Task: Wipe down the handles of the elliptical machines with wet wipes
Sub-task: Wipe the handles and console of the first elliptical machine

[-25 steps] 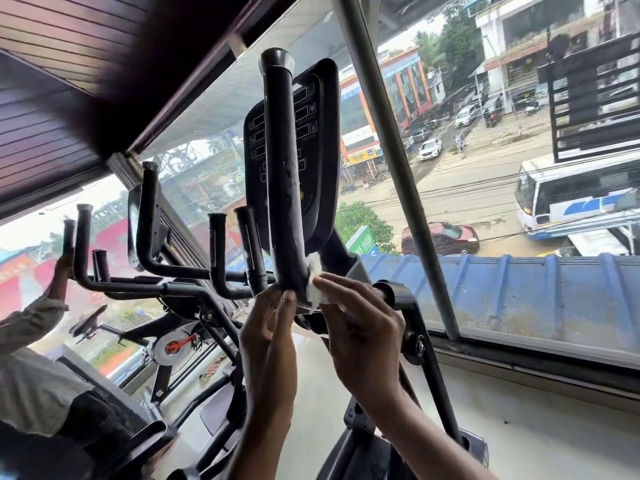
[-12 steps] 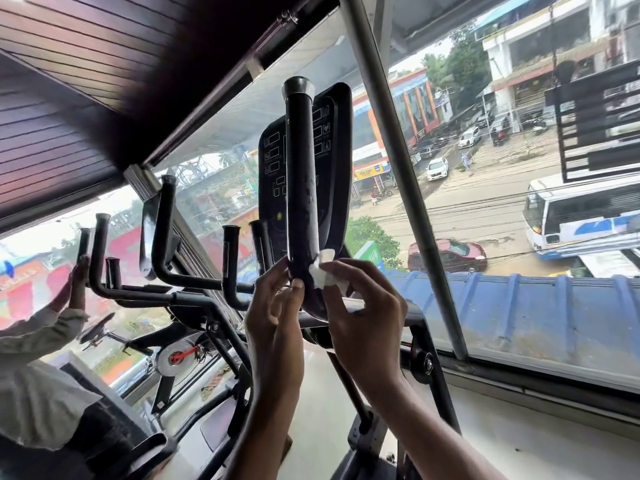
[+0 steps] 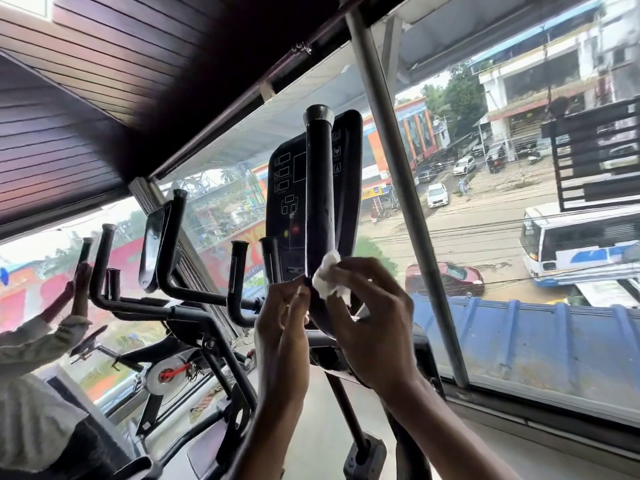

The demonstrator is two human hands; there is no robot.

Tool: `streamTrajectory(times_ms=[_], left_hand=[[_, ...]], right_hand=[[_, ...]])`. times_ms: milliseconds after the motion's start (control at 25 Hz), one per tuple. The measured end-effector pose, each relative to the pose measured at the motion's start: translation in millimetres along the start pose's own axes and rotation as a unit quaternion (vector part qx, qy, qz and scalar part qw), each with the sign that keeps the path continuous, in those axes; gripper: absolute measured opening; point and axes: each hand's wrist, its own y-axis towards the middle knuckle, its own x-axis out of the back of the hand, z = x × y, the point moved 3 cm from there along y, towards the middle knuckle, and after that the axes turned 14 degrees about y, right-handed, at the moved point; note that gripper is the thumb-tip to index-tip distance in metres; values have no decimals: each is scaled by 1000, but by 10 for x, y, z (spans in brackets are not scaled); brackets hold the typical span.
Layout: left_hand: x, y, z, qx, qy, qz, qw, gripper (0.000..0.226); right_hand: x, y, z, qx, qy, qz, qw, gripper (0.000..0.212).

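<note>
A tall black handle (image 3: 319,188) of the elliptical machine stands upright at the centre, in front of the dark console (image 3: 287,188). My right hand (image 3: 374,323) pinches a crumpled white wet wipe (image 3: 327,279) against the right side of the handle's lower part. On the handle's left side at the same height is my left hand (image 3: 282,327), its fingertips touching the bar. Shorter black handles (image 3: 239,282) rise to the left of the console.
A second elliptical (image 3: 169,251) with curved black handles stands to the left, where another person's hand (image 3: 80,289) is raised to the glass. A large window with a grey metal post (image 3: 398,174) runs close behind the machines, above a sill (image 3: 540,441).
Both hands and the wipe have shifted slightly up the handle. The camera has tilted, so the handle and console sit lower and more to the right in view.
</note>
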Motion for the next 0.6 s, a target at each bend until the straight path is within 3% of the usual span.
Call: streamTrajectory(times_ms=[160, 480, 600], left_hand=[[-27, 53, 108, 39, -55, 5, 998, 47], [2, 126, 56, 16, -43, 24, 999, 37], [41, 156, 19, 7, -39, 30, 999, 35]], right_hand=[[117, -72, 37, -28, 23, 70, 997, 12], [-133, 448, -90, -3, -3, -58, 998, 5], [-84, 411, -99, -19, 22, -61, 998, 5]])
